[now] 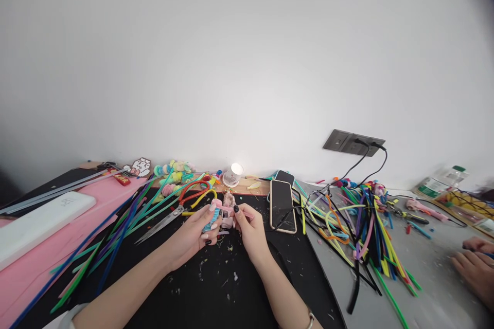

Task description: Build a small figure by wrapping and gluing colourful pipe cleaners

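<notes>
Blue-and-pink coiled fuzzy piece [210, 220] pinched by left hand [196, 225], right hand [250, 227] pinching pink fuzzy strand [226, 208]: winding step, apparently; next turn calls for steady tension.

Right of centre: phones [281, 205], two; plugs [377, 146], two. Lower left: scissors [160, 225], one pair. Far right: bottle [443, 183], apparently one.

Pipe cleaners [373, 227], scissors [178, 211] and scattered clippings [235, 276] suggest a craft workspace.

Single head-height view, forward and down over nearby tabletop [200, 306] toward wall [231, 61]
</notes>
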`<state>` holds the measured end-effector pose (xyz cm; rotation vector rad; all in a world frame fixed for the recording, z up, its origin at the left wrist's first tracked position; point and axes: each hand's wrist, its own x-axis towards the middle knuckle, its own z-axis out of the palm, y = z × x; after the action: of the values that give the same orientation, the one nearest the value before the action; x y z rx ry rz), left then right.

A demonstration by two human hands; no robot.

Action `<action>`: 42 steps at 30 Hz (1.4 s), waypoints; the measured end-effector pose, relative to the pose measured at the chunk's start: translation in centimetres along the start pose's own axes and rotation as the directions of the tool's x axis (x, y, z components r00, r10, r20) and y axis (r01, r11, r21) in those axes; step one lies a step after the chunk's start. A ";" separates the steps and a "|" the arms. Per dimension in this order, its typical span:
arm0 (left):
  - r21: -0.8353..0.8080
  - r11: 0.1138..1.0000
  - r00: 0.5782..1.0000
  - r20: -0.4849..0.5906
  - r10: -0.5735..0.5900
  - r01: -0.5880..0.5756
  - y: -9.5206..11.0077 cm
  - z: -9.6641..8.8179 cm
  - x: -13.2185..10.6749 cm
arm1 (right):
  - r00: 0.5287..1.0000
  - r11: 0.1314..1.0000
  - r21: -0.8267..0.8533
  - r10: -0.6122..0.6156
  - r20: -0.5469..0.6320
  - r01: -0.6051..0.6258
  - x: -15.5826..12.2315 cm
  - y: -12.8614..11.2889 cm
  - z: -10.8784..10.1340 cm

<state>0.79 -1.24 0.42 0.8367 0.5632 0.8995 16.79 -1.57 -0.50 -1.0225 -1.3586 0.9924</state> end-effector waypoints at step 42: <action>0.850 0.480 0.889 -0.030 0.456 -0.218 -0.2 -0.8 0.5 | 0.872 0.715 -0.511 -0.459 0.170 0.477 -1.8 -1.4 0.4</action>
<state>0.51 -0.54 -0.22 1.7855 1.1296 1.1188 16.36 -3.72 0.36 -0.9819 -1.8663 0.2299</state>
